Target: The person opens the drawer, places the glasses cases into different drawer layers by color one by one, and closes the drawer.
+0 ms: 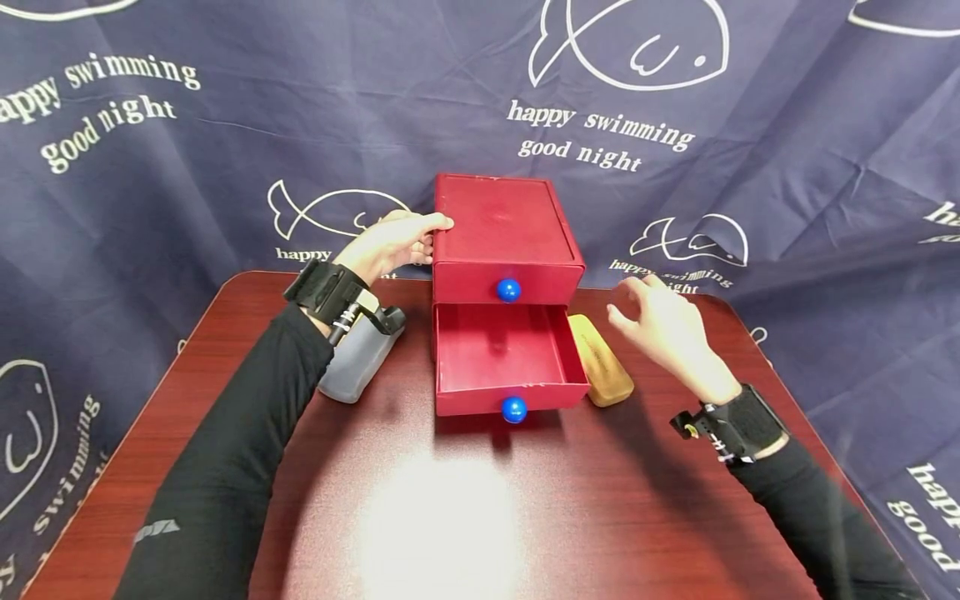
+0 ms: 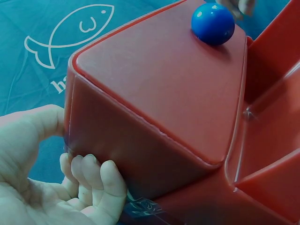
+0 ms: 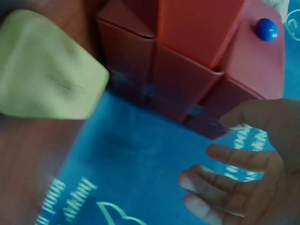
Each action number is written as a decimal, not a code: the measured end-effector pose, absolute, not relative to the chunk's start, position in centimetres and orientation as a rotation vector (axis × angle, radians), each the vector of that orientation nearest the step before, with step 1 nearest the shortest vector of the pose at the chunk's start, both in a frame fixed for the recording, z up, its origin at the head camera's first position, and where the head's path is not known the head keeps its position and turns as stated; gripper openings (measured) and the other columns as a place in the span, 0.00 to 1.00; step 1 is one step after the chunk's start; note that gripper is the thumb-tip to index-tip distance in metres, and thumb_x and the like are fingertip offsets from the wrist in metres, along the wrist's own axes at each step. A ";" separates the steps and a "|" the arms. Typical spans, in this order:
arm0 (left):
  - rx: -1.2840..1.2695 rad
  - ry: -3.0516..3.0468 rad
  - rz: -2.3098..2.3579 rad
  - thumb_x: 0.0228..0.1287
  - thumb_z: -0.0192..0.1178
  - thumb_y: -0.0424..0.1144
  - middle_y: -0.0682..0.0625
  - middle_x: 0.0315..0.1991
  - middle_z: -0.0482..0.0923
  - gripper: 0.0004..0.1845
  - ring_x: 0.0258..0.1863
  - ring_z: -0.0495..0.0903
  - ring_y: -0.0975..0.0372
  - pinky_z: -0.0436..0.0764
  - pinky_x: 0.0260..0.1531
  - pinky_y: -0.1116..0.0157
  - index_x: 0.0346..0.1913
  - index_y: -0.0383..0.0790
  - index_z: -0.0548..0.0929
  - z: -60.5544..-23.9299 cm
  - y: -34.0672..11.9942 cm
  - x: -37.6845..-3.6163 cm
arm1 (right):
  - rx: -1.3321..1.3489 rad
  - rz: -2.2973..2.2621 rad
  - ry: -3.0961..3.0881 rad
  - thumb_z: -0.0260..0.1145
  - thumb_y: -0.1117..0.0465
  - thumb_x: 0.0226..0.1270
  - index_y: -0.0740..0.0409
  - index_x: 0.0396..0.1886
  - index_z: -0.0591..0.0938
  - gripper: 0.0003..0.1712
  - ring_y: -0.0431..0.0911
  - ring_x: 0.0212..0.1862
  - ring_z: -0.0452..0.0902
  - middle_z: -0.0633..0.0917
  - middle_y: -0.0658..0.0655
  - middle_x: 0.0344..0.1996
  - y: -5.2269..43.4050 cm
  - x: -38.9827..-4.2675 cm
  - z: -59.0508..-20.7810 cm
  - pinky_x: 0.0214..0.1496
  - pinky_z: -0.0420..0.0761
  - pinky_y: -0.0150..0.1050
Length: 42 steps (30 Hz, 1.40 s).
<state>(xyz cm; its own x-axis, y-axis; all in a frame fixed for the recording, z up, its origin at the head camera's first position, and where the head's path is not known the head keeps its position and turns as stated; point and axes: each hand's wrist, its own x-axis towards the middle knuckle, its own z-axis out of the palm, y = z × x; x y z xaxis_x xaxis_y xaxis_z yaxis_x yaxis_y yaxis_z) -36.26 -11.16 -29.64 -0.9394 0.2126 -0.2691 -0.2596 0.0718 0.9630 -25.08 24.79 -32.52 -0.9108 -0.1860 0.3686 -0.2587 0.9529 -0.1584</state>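
A red drawer cabinet [image 1: 498, 218] stands on the table, its top drawer [image 1: 472, 283] closed. The drawer below [image 1: 498, 350] is pulled out with nothing inside it. Each of these drawers has a blue ball knob [image 1: 508, 290]. My left hand [image 1: 393, 242] holds the cabinet's upper left side, thumb over the top edge and curled fingers [image 2: 110, 180] against the side wall. Off the cabinet's right side, my right hand [image 1: 667, 329] hovers with loosely bent fingers and holds nothing. In the right wrist view its thumb [image 3: 253, 115] overlaps the cabinet's outline.
A yellow rounded block [image 1: 600, 362] lies close to the cabinet's right side. On the left, a grey block-like object [image 1: 360, 358] lies partly behind the left wrist camera. Dark blue printed cloth [image 1: 360, 108] hangs behind the red-brown table [image 1: 405, 517].
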 end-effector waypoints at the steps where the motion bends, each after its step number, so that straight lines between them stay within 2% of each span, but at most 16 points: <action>1: -0.048 2.012 1.933 0.69 0.60 0.40 0.54 0.20 0.79 0.06 0.21 0.78 0.65 0.79 0.26 0.72 0.37 0.41 0.78 -29.6 -11.2 -36.3 | 0.311 0.301 -2.791 0.65 0.54 0.64 0.59 0.52 0.82 0.20 0.59 0.35 0.82 0.81 0.63 0.39 25.0 -25.2 -33.0 0.32 0.79 0.59; 6: -0.061 2.005 1.937 0.69 0.60 0.40 0.54 0.20 0.79 0.06 0.21 0.77 0.65 0.78 0.25 0.72 0.38 0.40 0.78 -29.6 -11.2 -36.4 | 0.286 0.350 -2.964 0.65 0.51 0.65 0.62 0.61 0.77 0.29 0.63 0.45 0.83 0.81 0.68 0.46 25.4 -26.0 -35.7 0.43 0.81 0.62; 12: -0.071 2.012 1.927 0.69 0.60 0.41 0.54 0.21 0.79 0.07 0.22 0.78 0.65 0.79 0.26 0.72 0.39 0.40 0.77 -29.5 -11.2 -36.3 | 0.277 0.407 -3.109 0.68 0.50 0.64 0.70 0.68 0.69 0.40 0.68 0.55 0.77 0.77 0.76 0.55 25.6 -26.6 -38.4 0.56 0.78 0.64; 23: -0.067 1.996 1.924 0.70 0.59 0.41 0.54 0.21 0.80 0.07 0.22 0.78 0.65 0.79 0.26 0.72 0.39 0.40 0.78 -29.4 -11.2 -36.2 | 0.100 0.410 -3.222 0.67 0.41 0.62 0.71 0.74 0.60 0.53 0.71 0.62 0.71 0.72 0.78 0.61 24.9 -26.4 -41.1 0.58 0.77 0.66; 28: -0.074 2.001 1.922 0.70 0.60 0.41 0.54 0.22 0.80 0.08 0.23 0.78 0.65 0.79 0.26 0.72 0.41 0.40 0.77 -29.4 -11.2 -36.2 | 0.023 0.363 -3.249 0.67 0.40 0.61 0.73 0.75 0.56 0.56 0.72 0.63 0.69 0.72 0.79 0.60 24.4 -26.3 -41.8 0.57 0.77 0.67; 42: -0.073 2.018 1.904 0.70 0.60 0.43 0.54 0.24 0.81 0.10 0.25 0.80 0.64 0.80 0.29 0.72 0.44 0.38 0.77 -29.3 -11.1 -36.1 | -0.096 0.359 -3.212 0.60 0.44 0.66 0.74 0.75 0.53 0.52 0.72 0.64 0.65 0.68 0.79 0.63 23.4 -26.6 -43.9 0.57 0.77 0.68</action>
